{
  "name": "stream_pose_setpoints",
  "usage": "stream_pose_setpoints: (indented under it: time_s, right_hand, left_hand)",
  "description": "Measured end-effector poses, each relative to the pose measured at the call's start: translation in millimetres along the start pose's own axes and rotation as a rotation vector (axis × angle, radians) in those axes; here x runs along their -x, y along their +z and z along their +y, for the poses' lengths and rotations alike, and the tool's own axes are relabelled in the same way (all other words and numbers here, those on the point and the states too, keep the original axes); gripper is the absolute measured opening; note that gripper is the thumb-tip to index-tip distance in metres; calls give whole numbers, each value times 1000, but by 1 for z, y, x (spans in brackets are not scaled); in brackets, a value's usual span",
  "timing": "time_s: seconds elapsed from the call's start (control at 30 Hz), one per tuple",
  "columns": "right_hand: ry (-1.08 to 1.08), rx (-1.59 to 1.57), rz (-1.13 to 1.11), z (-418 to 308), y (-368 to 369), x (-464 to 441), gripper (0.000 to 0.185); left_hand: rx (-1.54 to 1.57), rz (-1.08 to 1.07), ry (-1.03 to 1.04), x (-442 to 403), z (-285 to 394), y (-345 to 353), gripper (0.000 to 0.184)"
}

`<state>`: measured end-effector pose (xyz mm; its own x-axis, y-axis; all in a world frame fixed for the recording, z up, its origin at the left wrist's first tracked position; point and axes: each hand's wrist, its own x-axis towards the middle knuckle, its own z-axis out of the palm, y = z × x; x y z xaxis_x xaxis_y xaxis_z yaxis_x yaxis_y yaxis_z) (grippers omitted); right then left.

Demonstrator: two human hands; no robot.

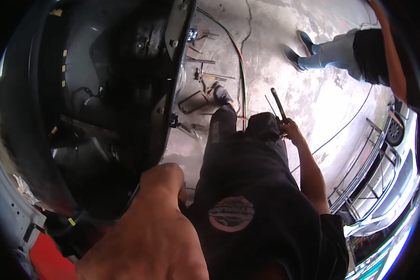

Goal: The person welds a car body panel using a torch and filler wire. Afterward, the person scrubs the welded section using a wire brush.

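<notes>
My right hand (290,129) is closed around a long dark bar-like tool (278,101), with a thin rod (270,105) alongside it. The tool's exact kind is not clear. Both point up and away over the concrete floor, beside my raised knee. On the other side, my left hand (164,176) bends down at the edge of a dark vehicle body (172,79). Its fingers are hidden behind the wrist, so I cannot see what they touch.
Several metal tools (201,61) lie on the floor beside the body's edge, near my shoe (221,94). A red and green hose (241,60) crosses the concrete (275,28). Another person in jeans (333,55) stands nearby. A metal rack (366,172) and a light-coloured vehicle (401,172) are at right.
</notes>
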<state>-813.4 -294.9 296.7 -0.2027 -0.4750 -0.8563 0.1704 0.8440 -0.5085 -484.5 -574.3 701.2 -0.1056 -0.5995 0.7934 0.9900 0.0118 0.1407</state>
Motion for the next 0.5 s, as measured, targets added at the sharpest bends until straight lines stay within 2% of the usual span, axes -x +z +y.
stream_pose_setpoints:
  time_s: [0.13, 0.2, 0.23, 0.3, 0.33, 0.4, 0.5]
  right_hand:
    - [-13, 22, -73, -25, -7, -19, 28]
    - [49, 67, -114, -35, -12, -32, 30]
    - [58, 94, -119, -40, -14, -35, 28]
    - [71, 152, -132, -55, -17, -40, 25]
    - [71, 152, -151, -58, -22, -45, 24]
    - [73, 155, -191, -64, -33, -53, 23]
    - [141, 271, -249, -76, -58, -73, 24]
  left_hand:
    - [-106, -90, 33, -17, -11, -21, 32]
    - [-325, -167, 404, -31, -34, -33, 31]
    - [-520, -224, 746, -38, -46, -37, 31]
    - [-568, -215, 726, -37, -41, -29, 30]
    - [-417, -131, 369, -25, -23, -13, 30]
    - [-283, -21, 54, -19, -25, 1, 29]
    - [-365, -36, 117, -19, -55, 10, 29]
